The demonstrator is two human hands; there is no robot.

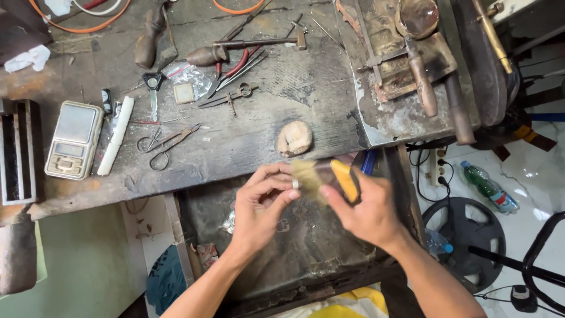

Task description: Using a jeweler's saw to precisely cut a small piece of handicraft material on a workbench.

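Observation:
My left hand [259, 203] pinches a small silver ring [295, 184] between thumb and fingertips, just below the front edge of the worn wooden workbench [247, 135]. My right hand [365, 209] grips a brush with a yellow handle [344, 178]. Its pale bristles [307, 174] are blurred and lie against the ring. Both hands hover over a dark, dirty tray [306, 247] under the bench edge.
A rounded wooden block [295, 138] lies right above the hands. On the bench are a pocket scale [74, 139], a white stick [116, 135], scissors [168, 142], pliers [235, 68] and a hammer [247, 48]. A metal plate with tools [406, 70] is at right; a green bottle [488, 187] lies on the floor.

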